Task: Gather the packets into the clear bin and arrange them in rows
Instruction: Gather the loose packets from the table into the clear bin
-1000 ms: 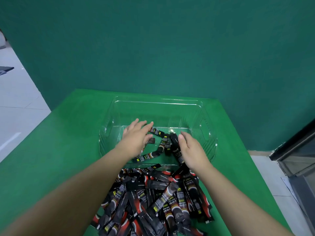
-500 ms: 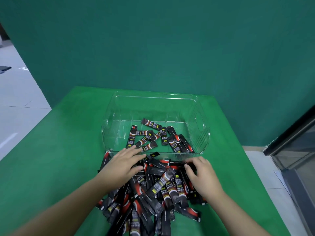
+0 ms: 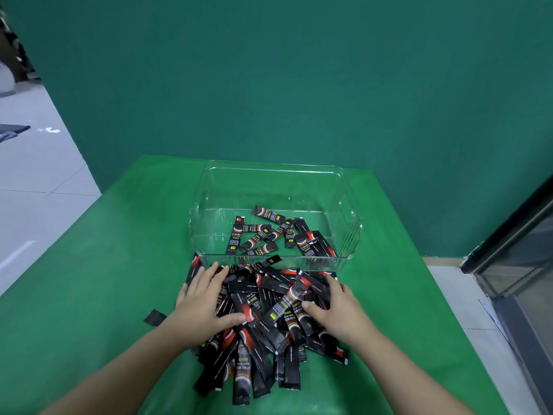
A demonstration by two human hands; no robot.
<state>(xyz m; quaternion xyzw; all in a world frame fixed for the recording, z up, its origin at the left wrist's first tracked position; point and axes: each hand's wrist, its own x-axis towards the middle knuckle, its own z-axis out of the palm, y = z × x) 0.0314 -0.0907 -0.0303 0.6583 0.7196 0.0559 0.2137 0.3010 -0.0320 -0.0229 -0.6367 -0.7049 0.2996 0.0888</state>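
The clear bin (image 3: pixel 349 205) stands at the far middle of the green table. Several black and red packets (image 3: pixel 263 232) lie loose and crossed on its floor. A large heap of the same packets (image 3: pixel 269 313) lies on the table just in front of the bin. My left hand (image 3: pixel 203 301) rests flat on the heap's left side, fingers spread, thumb stretched across the packets. My right hand (image 3: pixel 338 313) lies on the heap's right side, fingers over the packets and thumb pointing left. One stray packet (image 3: pixel 154 318) lies apart to the left.
The green table (image 3: pixel 119 265) drops off at its left and right edges. A teal wall stands close behind the bin. A dark glass-fronted cabinet (image 3: pixel 514 250) stands on the floor to the right. Pale tiled floor shows at the left.
Both hands came back out of the bin, leaving several packets inside, and settled on the heap in front. Since half a second ago they have spread onto its two sides.
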